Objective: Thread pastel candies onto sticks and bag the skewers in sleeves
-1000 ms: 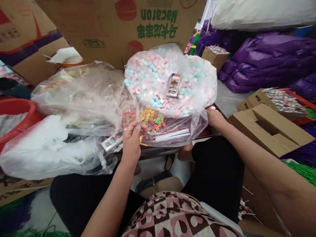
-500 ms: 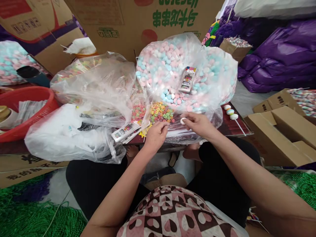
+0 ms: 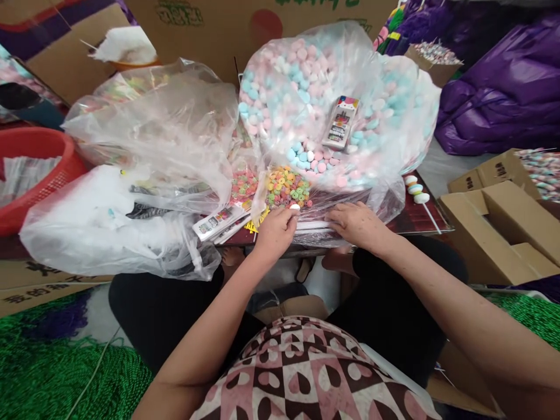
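Note:
My left hand (image 3: pixel 275 231) is closed in a pinch on a small white candy (image 3: pixel 294 206), right by a clear bag of colourful ring candies (image 3: pixel 286 185). Just to its right, my right hand (image 3: pixel 356 221) lies palm down with fingers together on a bundle of white sticks (image 3: pixel 311 224) at the table's front edge; what its fingertips hold is hidden. Behind both hands stands a big clear bag of pink and blue candies (image 3: pixel 301 81) with a small printed packet (image 3: pixel 340 122) lying on it.
A stick threaded with candies (image 3: pixel 415 190) lies on the dark table right of the big bag. Crumpled clear bags (image 3: pixel 153 128) and a white bag (image 3: pixel 96 230) fill the left, beside a red basket (image 3: pixel 44 166). Cardboard boxes (image 3: pixel 503 221) and purple bags (image 3: pixel 503 87) stand at right.
The white candy has gone from my right hand's fingers to my left hand's pinch. My right hand came in from the bag's right side and settled on the sticks.

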`<state>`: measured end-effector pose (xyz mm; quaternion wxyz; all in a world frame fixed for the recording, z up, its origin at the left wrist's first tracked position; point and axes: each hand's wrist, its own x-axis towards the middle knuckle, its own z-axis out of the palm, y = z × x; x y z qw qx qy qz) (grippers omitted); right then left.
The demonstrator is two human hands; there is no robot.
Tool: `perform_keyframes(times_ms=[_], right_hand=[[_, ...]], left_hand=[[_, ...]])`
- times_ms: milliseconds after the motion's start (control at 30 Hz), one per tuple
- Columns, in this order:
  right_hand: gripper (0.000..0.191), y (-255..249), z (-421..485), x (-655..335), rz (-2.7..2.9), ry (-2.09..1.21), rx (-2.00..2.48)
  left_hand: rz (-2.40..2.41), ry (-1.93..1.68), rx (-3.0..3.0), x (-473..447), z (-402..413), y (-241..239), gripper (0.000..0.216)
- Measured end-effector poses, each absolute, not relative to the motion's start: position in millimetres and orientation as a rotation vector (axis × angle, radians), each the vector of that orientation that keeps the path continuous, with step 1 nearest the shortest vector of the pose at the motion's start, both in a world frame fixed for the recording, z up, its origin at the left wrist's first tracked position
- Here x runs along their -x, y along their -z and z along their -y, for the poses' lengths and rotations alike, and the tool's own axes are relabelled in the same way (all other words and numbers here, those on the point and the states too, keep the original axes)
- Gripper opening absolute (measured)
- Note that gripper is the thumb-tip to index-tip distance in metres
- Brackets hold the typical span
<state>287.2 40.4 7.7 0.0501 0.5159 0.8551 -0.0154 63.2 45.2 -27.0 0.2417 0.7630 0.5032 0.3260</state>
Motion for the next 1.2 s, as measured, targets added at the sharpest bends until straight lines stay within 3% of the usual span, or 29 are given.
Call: perform_keyframes(times_ms=[200, 500, 633, 700, 767, 867, 933, 1033, 1200], right_hand=[[0.014, 1, -48, -290, -2.699, 0.195, -1.608], [0.027, 7, -48, -295, -2.936, 0.235, -1.707], [0.032, 3, -46, -301, -2.974, 0.411, -2.088], [0.035, 1, -43, -302, -2.915, 0.673, -2.465], [0.036, -3, -39, -299, -2.750, 1.221, -2.716], [0.034, -11, -32, -284, -2.433, 2.207, -2.517], [0.034, -17, -27, -270, -2.288, 2.596, -2.322], [0.036, -23, -22, -253, -2.150, 2.859, -2.287], [0.036, -22, -19, -244, -2.284, 2.770, -2.331]], left_hand=[[-1.391, -0.849, -2.170, -61, -43, 29, 0.020], [-1.431, -0.534, -2.589, -92, -40, 7, 0.024], [-1.454, -0.524, -2.480, -77, -48, -4, 0.025], [-1.445, -0.555, -2.306, -62, -48, -7, 0.027], [-1.373, -0.621, -2.122, -51, -42, -9, 0.028], [-1.258, -0.689, -1.940, -50, -28, -5, 0.030], [-1.244, -0.682, -1.909, -58, -19, 0, 0.032], [-1.248, -0.659, -1.964, -69, -9, 5, 0.035], [-1.096, -0.758, -1.964, -66, -9, 1, 0.038]])
